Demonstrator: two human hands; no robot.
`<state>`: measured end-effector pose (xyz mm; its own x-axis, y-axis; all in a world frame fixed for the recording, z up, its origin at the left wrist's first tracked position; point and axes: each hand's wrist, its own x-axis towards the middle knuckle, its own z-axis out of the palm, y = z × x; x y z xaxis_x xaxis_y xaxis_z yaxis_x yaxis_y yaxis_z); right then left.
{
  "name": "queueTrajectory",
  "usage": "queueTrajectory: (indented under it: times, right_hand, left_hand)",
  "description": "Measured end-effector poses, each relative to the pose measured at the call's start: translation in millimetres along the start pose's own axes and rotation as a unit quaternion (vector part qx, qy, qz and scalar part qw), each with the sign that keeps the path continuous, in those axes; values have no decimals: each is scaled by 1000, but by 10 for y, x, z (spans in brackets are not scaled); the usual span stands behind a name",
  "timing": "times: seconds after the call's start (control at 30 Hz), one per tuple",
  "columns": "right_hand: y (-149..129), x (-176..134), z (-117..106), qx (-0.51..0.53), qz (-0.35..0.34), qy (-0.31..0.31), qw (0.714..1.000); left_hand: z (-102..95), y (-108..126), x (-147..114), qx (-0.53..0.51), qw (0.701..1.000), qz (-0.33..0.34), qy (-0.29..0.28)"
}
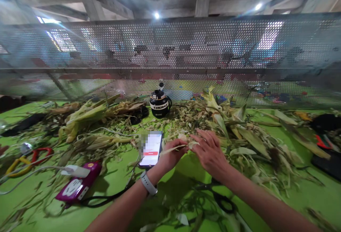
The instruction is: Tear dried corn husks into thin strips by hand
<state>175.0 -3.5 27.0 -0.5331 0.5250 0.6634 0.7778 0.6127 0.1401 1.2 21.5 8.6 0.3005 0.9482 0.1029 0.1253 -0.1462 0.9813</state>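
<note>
My left hand (173, 154), with a pale watch band (148, 183) on its wrist, is closed in a pinch on a thin strip of corn husk (176, 148). The fingertips of my right hand (209, 150) meet my left fingertips and are closed on the pale husk at the strip's right end. What exactly lies between the fingertips is partly hidden. Close to my left hand lies a lit phone (151, 150). Black-handled scissors (222, 200) rest below my right hand among green husk shreds (194, 207).
Piles of dry husks (90, 116) and leafy husks (239, 129) cover both sides of the green table (119, 193). A black "ENERGY" jug (160, 104) stands behind the phone. At left are a purple power strip (80, 184) and yellow-handled scissors (18, 166). A perforated metal screen (170, 58) closes the back.
</note>
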Motion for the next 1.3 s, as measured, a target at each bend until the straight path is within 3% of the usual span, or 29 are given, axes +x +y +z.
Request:
queueTrajectory:
  times: [0.2,0.33,0.47,0.67,0.87,1.0,1.1,1.23,1.3]
  right_hand:
    - [97,-1,106,76,89,-51,992]
    - [44,-12,99,138,204,-103,964]
    - [-29,-8,76,225,312,-121,915]
    - [-93,-3,84,329,385,-92,857]
    - [-70,-49,215,447,435,-58,780]
    - [-65,-49,281,495,465,-56,732]
    - [-98,-19,240,523,471,-79,706]
    - [-105,39,93,604,482,-118,623]
    - [-59,62,30,618,493,-135,597]
  left_hand:
    - [49,163,-67,91,995,16,-43]
    - [47,186,-77,47,998,20,-47]
    - [71,146,-99,-104,993,-18,-55]
    - [174,67,-134,-284,951,-115,-34]
    - [191,58,-119,-283,956,-80,23]
    - [165,52,-96,-290,953,-86,29]
    - [129,54,-83,-308,945,-109,32]
    - [40,69,-57,-322,939,-117,14]
    - [-20,75,-36,-324,939,-118,-9]
